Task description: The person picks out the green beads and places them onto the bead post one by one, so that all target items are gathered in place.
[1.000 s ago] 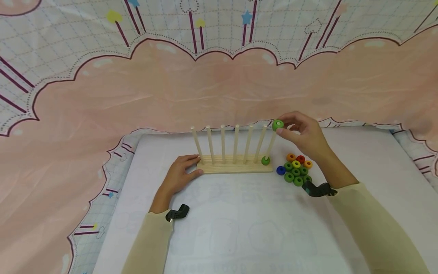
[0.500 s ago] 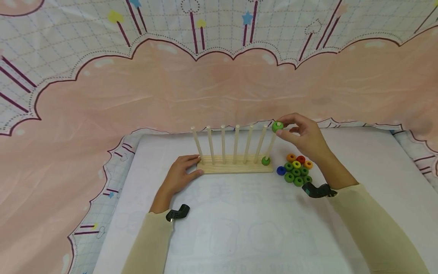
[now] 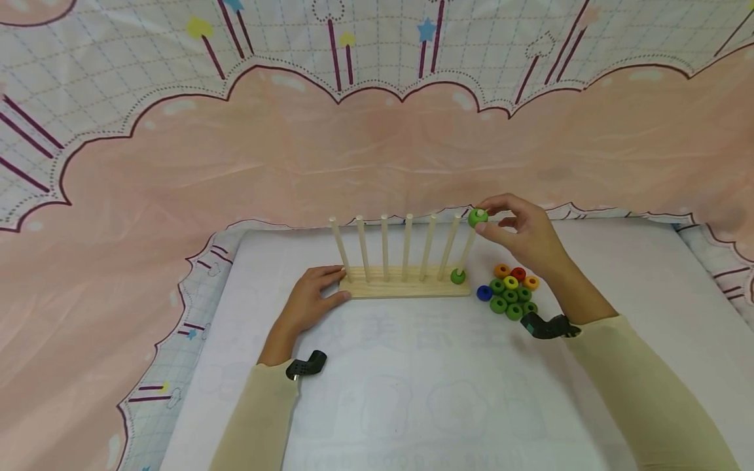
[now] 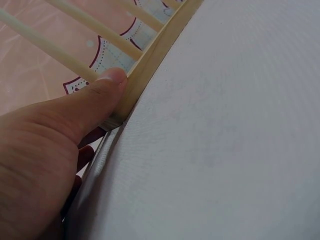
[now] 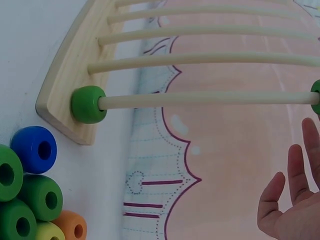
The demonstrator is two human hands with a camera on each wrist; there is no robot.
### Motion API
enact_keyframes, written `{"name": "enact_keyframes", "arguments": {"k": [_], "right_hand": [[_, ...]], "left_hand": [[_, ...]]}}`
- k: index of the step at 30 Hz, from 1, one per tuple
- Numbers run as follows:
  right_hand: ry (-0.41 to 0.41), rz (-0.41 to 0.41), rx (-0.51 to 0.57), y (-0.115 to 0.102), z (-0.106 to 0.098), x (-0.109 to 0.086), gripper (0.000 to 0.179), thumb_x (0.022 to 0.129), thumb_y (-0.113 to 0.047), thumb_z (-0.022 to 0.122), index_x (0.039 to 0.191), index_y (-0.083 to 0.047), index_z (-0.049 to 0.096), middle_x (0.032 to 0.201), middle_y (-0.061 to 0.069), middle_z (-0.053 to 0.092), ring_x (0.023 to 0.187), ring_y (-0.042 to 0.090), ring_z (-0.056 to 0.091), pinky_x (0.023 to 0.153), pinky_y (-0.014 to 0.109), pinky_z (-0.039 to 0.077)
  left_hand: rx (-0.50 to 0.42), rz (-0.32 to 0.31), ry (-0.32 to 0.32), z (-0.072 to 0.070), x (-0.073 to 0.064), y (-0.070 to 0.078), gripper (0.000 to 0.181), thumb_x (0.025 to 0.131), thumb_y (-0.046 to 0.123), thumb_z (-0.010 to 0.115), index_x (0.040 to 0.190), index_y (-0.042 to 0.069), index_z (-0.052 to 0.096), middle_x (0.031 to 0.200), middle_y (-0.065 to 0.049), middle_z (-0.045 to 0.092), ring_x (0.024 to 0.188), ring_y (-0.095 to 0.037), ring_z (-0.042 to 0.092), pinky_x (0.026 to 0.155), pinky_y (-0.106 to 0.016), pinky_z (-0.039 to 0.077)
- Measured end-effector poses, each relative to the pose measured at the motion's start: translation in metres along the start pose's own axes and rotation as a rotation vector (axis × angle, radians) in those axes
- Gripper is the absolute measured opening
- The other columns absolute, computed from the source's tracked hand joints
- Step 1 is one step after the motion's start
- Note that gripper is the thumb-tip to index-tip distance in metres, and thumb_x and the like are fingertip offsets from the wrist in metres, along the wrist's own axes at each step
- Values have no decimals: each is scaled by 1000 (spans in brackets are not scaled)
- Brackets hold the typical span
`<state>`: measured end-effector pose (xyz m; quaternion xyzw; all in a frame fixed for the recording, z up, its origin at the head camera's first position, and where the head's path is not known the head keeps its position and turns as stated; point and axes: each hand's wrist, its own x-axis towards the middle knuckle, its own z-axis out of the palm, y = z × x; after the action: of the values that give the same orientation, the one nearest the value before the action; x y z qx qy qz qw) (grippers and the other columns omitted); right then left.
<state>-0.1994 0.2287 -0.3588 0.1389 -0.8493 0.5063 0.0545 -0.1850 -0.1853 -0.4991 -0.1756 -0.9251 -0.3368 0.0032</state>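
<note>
Upper green bead: is sitting slightly lower than a second ago, with the peg end now showing plainly in its hole; is encircling the tip of the rightmost peg.
Right hand: is pinching that bead, fingers clamped on its side; its other fingers are showing apart from the bead in the right wrist view.
Left hand: is gripping the left end of the wooden rack, fingers clamped on the base.
Rack contents: seven upright pegs are standing in a row; the rightmost is carrying the lower green bead at its foot, the upper one at its tip.
Loose beads: are lying clustered on the desk, right of the rack: six green, two orange, one red, one yellow, one blue.
Left wrist view: is showing the thumb pressing on the base and the board's thickness.
Right wrist view: is showing the lower bead meeting the base; the upper bead is being cut by the frame edge.
Materials: rack is showing pale, grained wood with slim round pegs and a rounded corner; beads are appearing smooth and barrel-shaped.
Printed cloth: is hanging wrinkled behind.
</note>
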Motion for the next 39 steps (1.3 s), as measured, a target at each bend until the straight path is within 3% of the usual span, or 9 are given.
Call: {"name": "enact_keyframes", "arguments": {"k": [21,28,32,39], "right_hand": [[-16,-5,-14,0,-3,-1,34,97,-22,72,129,-14,66,131,0,65,118,14,53,102,37,46],[-28,23,-69,3,-6,-4,35,97,-31,71,128,-14,65,125,-1,65,115,14,54,98,23,46],[-42,9,-79,10,-11,-8,33,97,-28,71,126,-12,66,121,1,67,109,13,57,93,14,48],[-71,14,-129,25,-27,-19,27,98,-24,70,122,-12,69,116,6,67,102,10,58,87,10,49]], "left_hand": [[-5,8,9,1,0,2,58,91,33,78,141,8,62,148,-9,58,141,-34,47,118,-57,36],[-6,5,5,1,0,3,58,91,33,78,141,8,62,149,-9,58,141,-34,47,118,-56,36],[-4,5,1,0,0,2,59,92,34,78,142,7,61,149,-9,57,141,-34,46,118,-56,36],[-6,12,11,1,-1,-1,58,92,34,78,141,7,62,149,-9,58,141,-34,47,118,-56,36]]}}
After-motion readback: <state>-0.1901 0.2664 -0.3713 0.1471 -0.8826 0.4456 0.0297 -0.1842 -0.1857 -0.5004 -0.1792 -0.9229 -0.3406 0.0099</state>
